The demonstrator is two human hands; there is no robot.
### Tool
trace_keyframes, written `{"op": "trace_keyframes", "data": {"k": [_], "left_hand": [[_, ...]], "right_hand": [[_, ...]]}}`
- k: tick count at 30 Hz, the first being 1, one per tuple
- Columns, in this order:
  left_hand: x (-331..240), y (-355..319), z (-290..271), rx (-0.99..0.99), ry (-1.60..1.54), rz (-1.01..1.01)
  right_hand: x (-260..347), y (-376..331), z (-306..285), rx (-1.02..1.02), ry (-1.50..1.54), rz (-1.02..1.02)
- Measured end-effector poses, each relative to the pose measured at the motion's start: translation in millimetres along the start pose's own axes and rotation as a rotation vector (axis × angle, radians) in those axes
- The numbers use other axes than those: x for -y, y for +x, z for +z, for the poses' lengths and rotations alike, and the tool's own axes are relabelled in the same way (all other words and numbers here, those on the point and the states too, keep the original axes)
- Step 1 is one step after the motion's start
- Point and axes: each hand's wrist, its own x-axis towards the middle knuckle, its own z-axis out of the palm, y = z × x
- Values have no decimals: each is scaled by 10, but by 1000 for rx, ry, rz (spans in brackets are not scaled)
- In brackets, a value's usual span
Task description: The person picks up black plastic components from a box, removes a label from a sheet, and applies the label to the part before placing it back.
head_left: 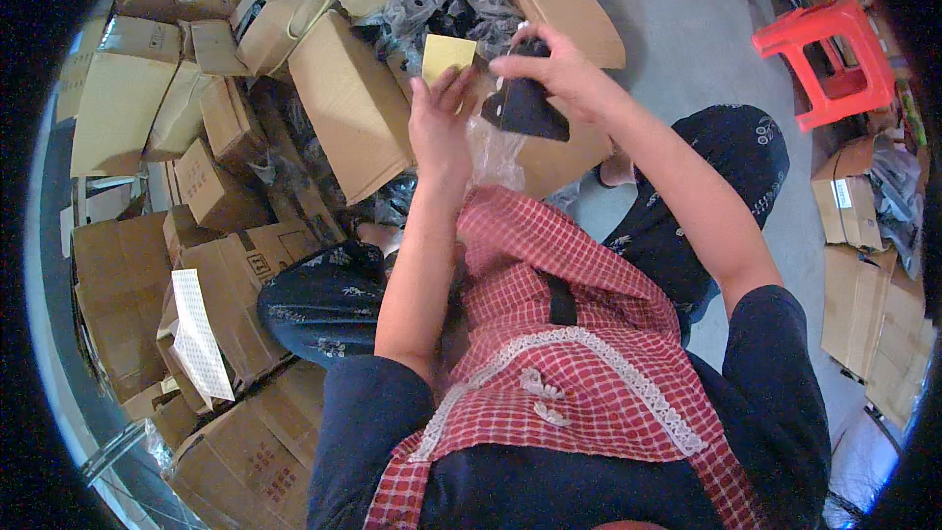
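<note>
My left hand (pixel 442 113) is closed round a small box (pixel 449 56) with a yellow face and a darker side, held up over the near part of an open carton (pixel 353 118). Just to its right, my right hand (pixel 561 67) grips a flat black piece (pixel 531 110) with a straight lower edge, thumb across its face. What this piece is, I cannot make out. The box and the black piece are close together, and whether they touch is unclear. Inside the carton, behind both hands, lie crumpled clear bags (pixel 442 5) with dark items in them.
Stacked cardboard boxes (pixel 132 103) crowd the left side, with a white printed sheet (pixel 199 334) lying on one. A red plastic stool (pixel 829 59) stands at the far right. Below it are more cartons (pixel 849 196) and grey plastic bags (pixel 895 198). My legs flank the carton.
</note>
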Motion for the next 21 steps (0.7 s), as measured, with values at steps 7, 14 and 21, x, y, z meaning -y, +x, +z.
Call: {"op": "trace_keyframes", "data": {"k": [7,14,21], "left_hand": [[890,-262,-571,132,1730,471],[958,-62,-833,230,1785,370],[-9,-99,-494,60,844,125]], "right_hand": [[26,178,-218,-101,-15,-113],[-65,151,-177,-121,-95,-58],[161,147,-258,133,442,153]]}}
